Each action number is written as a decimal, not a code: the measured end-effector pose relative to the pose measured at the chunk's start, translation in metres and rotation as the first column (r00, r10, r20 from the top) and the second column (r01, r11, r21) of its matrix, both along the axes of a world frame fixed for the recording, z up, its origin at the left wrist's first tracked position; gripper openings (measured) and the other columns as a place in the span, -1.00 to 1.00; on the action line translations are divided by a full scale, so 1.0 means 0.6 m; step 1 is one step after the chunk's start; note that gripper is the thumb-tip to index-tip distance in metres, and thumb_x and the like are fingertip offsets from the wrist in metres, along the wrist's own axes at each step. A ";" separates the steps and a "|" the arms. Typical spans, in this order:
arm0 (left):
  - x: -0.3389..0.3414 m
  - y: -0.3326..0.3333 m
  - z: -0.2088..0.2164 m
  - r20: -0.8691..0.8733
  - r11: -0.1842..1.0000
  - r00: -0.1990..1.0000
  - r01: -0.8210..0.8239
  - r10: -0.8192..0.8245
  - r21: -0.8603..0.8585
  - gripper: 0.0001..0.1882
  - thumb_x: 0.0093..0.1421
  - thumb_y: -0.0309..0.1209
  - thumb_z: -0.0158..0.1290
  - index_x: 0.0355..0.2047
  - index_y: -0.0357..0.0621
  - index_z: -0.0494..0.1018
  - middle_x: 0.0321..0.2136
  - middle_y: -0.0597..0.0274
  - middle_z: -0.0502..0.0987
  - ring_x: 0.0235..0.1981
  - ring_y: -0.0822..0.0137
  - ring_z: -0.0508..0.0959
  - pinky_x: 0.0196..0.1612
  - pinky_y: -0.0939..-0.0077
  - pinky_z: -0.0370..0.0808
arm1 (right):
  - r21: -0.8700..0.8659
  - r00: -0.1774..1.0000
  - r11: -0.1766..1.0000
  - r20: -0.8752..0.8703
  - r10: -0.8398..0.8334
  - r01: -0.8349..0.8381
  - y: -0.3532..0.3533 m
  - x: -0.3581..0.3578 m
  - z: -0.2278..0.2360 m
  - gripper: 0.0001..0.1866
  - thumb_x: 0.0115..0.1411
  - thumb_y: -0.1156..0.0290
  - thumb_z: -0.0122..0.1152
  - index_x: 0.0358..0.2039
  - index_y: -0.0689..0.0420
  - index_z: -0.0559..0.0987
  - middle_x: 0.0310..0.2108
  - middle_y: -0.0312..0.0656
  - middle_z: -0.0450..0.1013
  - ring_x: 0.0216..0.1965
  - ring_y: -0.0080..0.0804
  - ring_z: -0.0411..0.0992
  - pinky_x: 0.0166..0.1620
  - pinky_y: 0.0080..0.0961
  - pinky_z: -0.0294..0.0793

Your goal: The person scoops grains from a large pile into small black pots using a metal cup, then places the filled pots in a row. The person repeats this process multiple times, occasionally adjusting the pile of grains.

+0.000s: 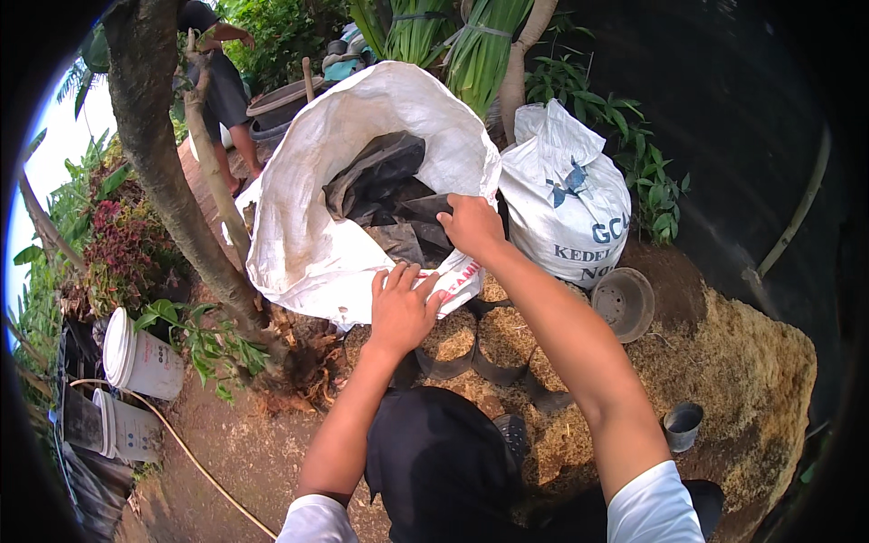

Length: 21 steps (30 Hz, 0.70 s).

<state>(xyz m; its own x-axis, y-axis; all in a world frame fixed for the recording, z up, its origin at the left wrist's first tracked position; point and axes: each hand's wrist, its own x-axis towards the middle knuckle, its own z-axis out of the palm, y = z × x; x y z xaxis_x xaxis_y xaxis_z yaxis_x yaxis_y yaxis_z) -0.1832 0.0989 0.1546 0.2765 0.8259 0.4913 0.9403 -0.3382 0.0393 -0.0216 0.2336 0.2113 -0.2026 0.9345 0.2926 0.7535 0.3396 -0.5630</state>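
A large white woven sack (299, 163) stands in front of me with its mouth wide open. Crumpled black plastic bags (385, 181) lie inside it. My right hand (472, 226) reaches over the sack's right side, its fingers closed on the edge of a black plastic bag. On the sack's near rim rests my left hand (403, 308), fingers spread over the white fabric. Just below the sack, several black planting bags (502, 339) filled with brown, husk-like material stand close together, partly hidden by my arms.
A full white sack (570, 199) stands at the right, near an empty grey pot (623, 304). Husk material (742, 380) is heaped on the right, with a small black pot (682, 425). White buckets (149, 357) and a hose (195, 448) lie left of a tree trunk (167, 172). Another person (222, 90) stands behind.
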 end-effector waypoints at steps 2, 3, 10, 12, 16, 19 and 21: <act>-0.001 -0.001 0.004 0.028 0.998 1.000 0.004 -0.002 -0.057 -0.56 0.35 -0.10 0.14 0.13 -0.03 0.63 0.12 -0.06 0.58 0.22 -0.05 0.50 0.35 -0.07 0.20 | 0.060 0.994 0.996 -0.095 -0.053 0.059 -0.007 0.015 0.012 -0.62 0.23 0.16 0.41 -0.30 0.29 0.65 -0.35 0.19 0.63 -0.16 0.19 0.63 -0.08 -0.01 0.60; -0.001 0.000 0.007 0.138 0.997 0.990 0.026 -0.015 -0.078 -0.54 0.35 -0.10 0.15 0.15 -0.07 0.60 0.13 -0.08 0.57 0.22 -0.06 0.50 0.35 -0.05 0.21 | 0.022 0.992 0.998 -0.113 -0.062 0.065 -0.006 0.029 0.025 -0.67 0.26 0.19 0.34 -0.20 0.24 0.67 -0.27 0.17 0.65 -0.10 0.20 0.64 -0.01 -0.01 0.63; 0.015 0.038 0.089 0.627 0.998 0.777 0.070 -0.058 0.006 -0.34 0.32 -0.15 0.25 0.29 -0.29 0.40 0.18 -0.23 0.51 0.27 -0.13 0.47 0.35 0.02 0.30 | -0.250 0.281 0.888 -0.949 -0.145 -0.386 -0.036 0.118 0.094 -0.81 0.34 0.45 0.32 -0.14 0.25 0.53 -0.27 -0.18 0.58 -0.41 -0.50 0.57 -0.38 -0.56 0.54; 0.022 0.049 0.112 0.711 0.997 0.700 0.071 -0.065 0.021 -0.32 0.31 -0.14 0.26 0.30 -0.29 0.39 0.19 -0.24 0.50 0.28 -0.14 0.45 0.36 0.03 0.31 | -0.281 0.163 0.876 -0.958 -0.235 -0.393 -0.047 0.134 0.104 -0.86 0.37 0.46 0.28 -0.16 0.23 0.54 -0.29 -0.22 0.56 -0.40 -0.52 0.54 -0.37 -0.60 0.52; 0.033 0.078 0.116 0.607 0.980 0.775 0.198 -0.176 0.031 -0.21 0.28 -0.18 0.29 0.39 -0.28 0.26 0.30 -0.26 0.39 0.34 -0.14 0.40 0.41 0.08 0.29 | -0.320 0.112 0.861 -0.947 -0.301 -0.396 -0.060 0.140 0.112 -0.89 0.38 0.51 0.25 -0.15 0.23 0.52 -0.29 -0.21 0.55 -0.39 -0.53 0.52 -0.37 -0.62 0.52; -0.004 0.136 0.120 0.519 0.996 0.855 -0.061 0.018 0.066 -0.19 0.26 -0.26 0.29 0.43 -0.25 0.21 0.37 -0.24 0.29 0.41 -0.19 0.29 0.45 0.03 0.24 | -0.334 0.231 0.860 -0.937 -0.261 -0.386 -0.052 0.121 0.104 -0.85 0.37 0.49 0.26 -0.15 0.25 0.48 -0.29 -0.17 0.55 -0.37 -0.47 0.58 -0.31 -0.57 0.63; -0.041 0.183 0.126 0.425 0.952 0.880 -0.284 0.212 0.115 -0.18 0.24 -0.31 0.29 0.44 -0.23 0.20 0.40 -0.24 0.24 0.42 -0.19 0.26 0.45 0.03 0.24 | -0.369 0.380 0.866 -0.895 -0.233 -0.339 -0.033 0.097 0.096 -0.81 0.37 0.46 0.28 -0.16 0.26 0.46 -0.27 -0.13 0.57 -0.35 -0.40 0.62 -0.27 -0.51 0.70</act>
<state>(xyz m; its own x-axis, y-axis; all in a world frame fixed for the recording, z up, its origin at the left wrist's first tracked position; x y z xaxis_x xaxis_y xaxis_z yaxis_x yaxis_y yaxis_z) -0.2076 0.2086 0.2304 -0.1781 0.7357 0.6535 0.9088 -0.1316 0.3959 0.0366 0.2137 0.2690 -0.1418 0.9858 -0.0899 -0.3133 -0.1308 -0.9406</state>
